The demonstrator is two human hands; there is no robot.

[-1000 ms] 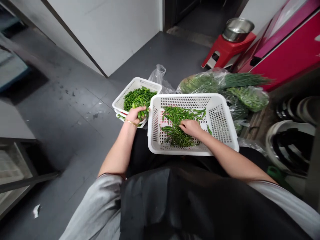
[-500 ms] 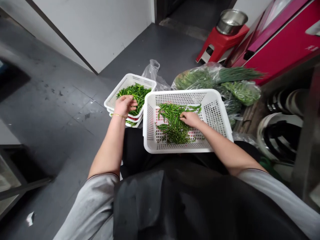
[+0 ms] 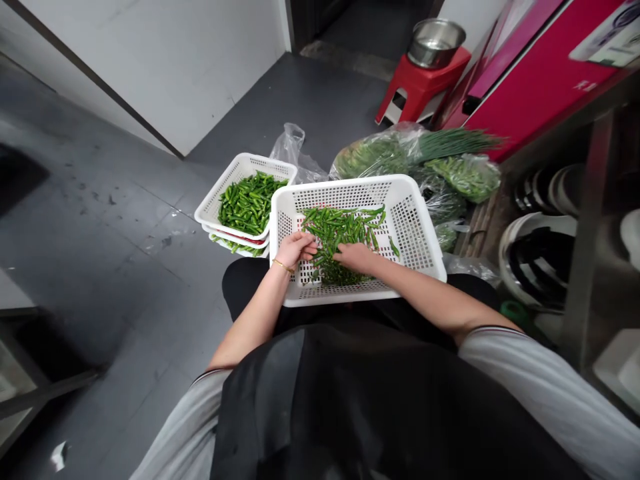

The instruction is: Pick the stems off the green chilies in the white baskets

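A large white perforated basket [image 3: 420, 230] rests on my lap. Inside it lie green chili peppers [image 3: 350, 227] and a heap of small green stems [image 3: 343, 275]. My left hand [image 3: 299, 249] is over the basket's left part, fingers curled and pressed together; what is between them is too small to make out. To its right, my right hand [image 3: 354, 258] dips into the peppers, its fingertips closed on a green chili pepper mostly hidden by the hand. Left of the big basket, a smaller white basket [image 3: 210, 200] holds many green chili peppers [image 3: 250, 203], stacked on another container.
Clear plastic bags of green vegetables [image 3: 370, 157] lie on the floor beyond the big basket, with a bunch of long thin green stalks [image 3: 457, 143]. A metal pot [image 3: 435, 43] stands on a red stool [image 3: 420, 83]. Dishes and pans [image 3: 540, 260] sit on a rack at right.
My left hand has moved right, from above the smaller basket into the big one. My right hand has shifted slightly down and left among the peppers. The view has moved a little.
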